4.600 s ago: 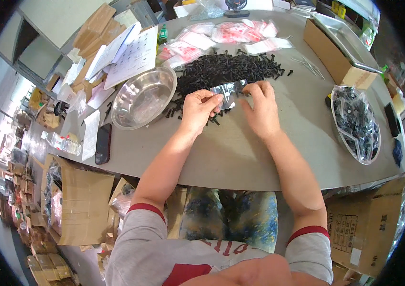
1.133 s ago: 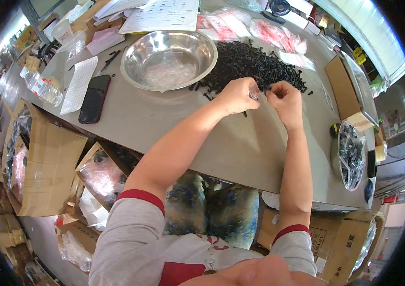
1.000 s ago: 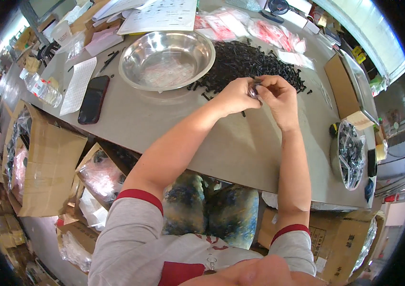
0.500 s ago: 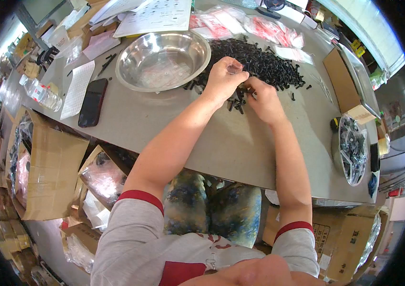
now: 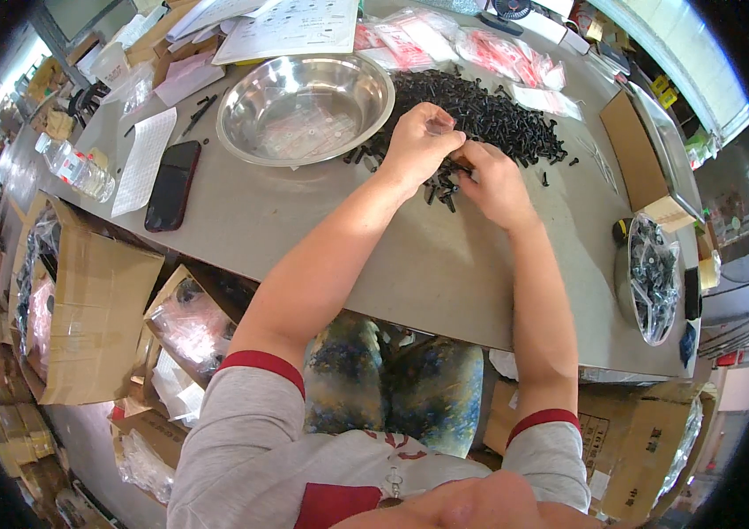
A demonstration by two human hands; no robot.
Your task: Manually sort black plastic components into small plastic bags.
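My left hand [image 5: 424, 148] is closed, its fingers curled around what looks like a small clear plastic bag, mostly hidden by the fingers. Close beside it, my right hand [image 5: 493, 183] has thumb and fingers pinched together. Dark bits show at those right fingertips; whether they are held or lie behind is unclear. Both hands are over the near edge of a large heap of black screws [image 5: 515, 123]. Several loose screws [image 5: 441, 196] lie just below the hands. Left of the heap stands a steel bowl [image 5: 235, 132] with small clear bags [image 5: 308, 132] in it.
Red-and-white plastic bags [image 5: 506, 57] and paper sheets [image 5: 295, 31] lie at the back of the table [image 5: 374, 264]. A phone [image 5: 172, 187] and a plastic bottle [image 5: 79, 170] are at the left. On the right are a cardboard box [image 5: 634, 150] and a container of bagged black parts [image 5: 654, 282].
The hands stay nearly in place over the near edge of the heap. The whole view has shifted very slightly; nothing is visibly picked up or let go.
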